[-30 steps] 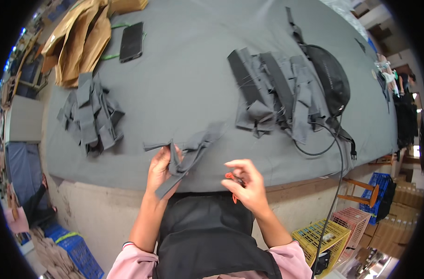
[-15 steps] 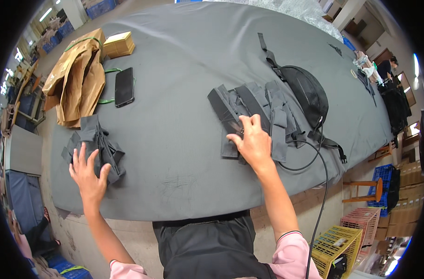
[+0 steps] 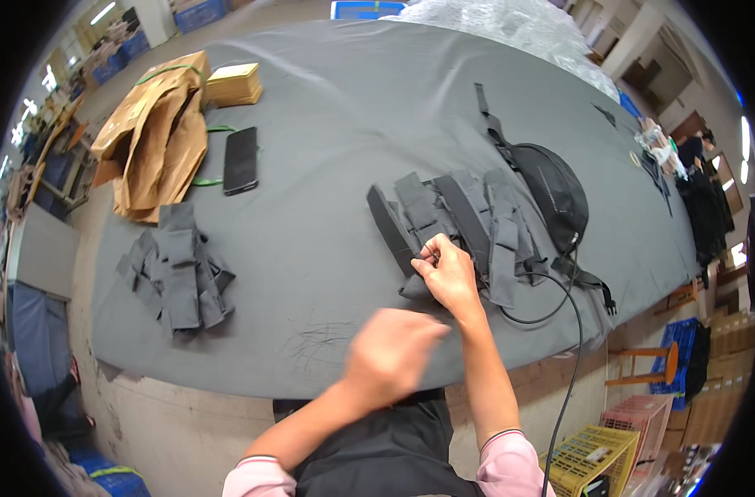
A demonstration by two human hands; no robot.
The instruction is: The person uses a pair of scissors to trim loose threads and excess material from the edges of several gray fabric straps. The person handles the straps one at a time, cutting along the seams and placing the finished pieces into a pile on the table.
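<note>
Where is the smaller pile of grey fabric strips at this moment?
In the head view, the smaller pile lies on the left of the grey-covered table, just below the brown paper bag.

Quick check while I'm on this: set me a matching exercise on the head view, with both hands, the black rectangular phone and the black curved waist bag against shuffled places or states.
1. Left hand
2. Right hand
3. Black rectangular phone
4. Black curved waist bag

A. Just right of the crumpled brown paper bag
B. Motion-blurred
C. To the right of the wide pile of dark grey fabric strips
D. Fingertips at that pile

Pairs: 1-B, 2-D, 3-A, 4-C
</note>
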